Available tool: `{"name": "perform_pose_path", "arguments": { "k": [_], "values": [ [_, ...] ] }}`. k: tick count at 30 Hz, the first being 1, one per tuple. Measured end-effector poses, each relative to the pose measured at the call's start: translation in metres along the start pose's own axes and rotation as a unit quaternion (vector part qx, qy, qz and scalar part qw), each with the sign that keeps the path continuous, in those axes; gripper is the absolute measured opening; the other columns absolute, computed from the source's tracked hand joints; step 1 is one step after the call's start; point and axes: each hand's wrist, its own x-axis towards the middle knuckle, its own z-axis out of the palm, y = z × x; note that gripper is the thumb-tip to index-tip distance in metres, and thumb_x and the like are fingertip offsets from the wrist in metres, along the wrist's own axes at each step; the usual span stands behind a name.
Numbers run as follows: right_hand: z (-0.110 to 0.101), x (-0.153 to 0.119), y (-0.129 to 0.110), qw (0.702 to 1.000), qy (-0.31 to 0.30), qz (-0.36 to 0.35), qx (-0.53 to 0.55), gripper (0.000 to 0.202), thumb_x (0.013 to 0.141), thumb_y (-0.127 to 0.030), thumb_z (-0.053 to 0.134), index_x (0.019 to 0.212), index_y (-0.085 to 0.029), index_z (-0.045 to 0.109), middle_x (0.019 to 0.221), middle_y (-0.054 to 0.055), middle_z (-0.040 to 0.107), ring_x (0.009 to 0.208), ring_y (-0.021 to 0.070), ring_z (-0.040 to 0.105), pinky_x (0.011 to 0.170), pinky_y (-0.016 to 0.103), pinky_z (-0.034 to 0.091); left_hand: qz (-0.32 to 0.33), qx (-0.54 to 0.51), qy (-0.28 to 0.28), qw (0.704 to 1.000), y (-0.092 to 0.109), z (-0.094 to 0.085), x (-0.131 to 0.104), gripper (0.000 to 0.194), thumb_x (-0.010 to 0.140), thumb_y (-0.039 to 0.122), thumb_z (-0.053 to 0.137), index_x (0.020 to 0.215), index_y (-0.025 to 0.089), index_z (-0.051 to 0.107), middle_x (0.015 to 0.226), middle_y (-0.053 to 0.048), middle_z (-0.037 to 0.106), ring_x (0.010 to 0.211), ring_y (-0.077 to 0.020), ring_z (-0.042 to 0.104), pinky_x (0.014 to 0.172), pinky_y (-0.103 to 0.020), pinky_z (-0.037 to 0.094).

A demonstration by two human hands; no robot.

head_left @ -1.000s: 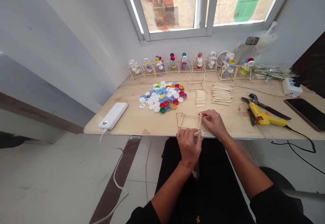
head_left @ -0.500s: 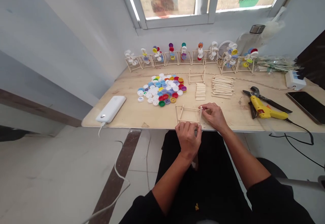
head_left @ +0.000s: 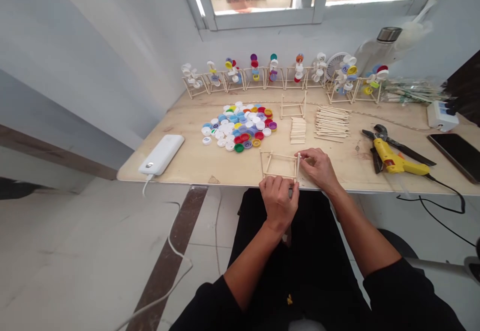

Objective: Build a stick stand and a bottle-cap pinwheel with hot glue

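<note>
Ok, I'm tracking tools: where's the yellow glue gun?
In the head view, the yellow glue gun lies at right, between the right hand and the phone, beside a black hand tool.

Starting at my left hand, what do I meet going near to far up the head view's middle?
Your left hand, the stick frame, short sticks, a second stick frame, the bottle-cap wheel topped in orange, the window.

Left hand (head_left: 278, 203) covers part of the stick frame's (head_left: 283, 155) near side; where the right hand's (head_left: 320, 170) fingers meet its post, too small to make out. Small fan (head_left: 330, 65) partly behind a cap wheel (head_left: 348, 71). Pliers (head_left: 414, 153) partly hidden by glue gun (head_left: 399, 164). Print on bottle caps (head_left: 240, 127) too small to read. Window (head_left: 266, 19) cut by top edge, phone (head_left: 455, 153) by right, white cable (head_left: 186, 258) by bottom.
</note>
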Motion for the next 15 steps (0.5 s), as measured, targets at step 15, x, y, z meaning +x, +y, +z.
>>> {"name": "perform_pose_path", "arguments": {
  "k": [15],
  "values": [
    [-0.0014,0.0,-0.0013,1.0,0.0,-0.007,-0.003,0.016,0.079,-0.028,0.054,0.086,-0.022,0.068,0.082,0.004,0.068,0.081,0.0212,0.057,0.078,0.036,0.043,-0.009,0.005,-0.005,1.0,-0.0002,0.0013,0.0001,0.011,0.08,0.025,0.057,0.07,0.02,0.056,0.07,-0.003,0.059,0.073,-0.0191,0.049,0.076,-0.036,0.032]
  ]
}}
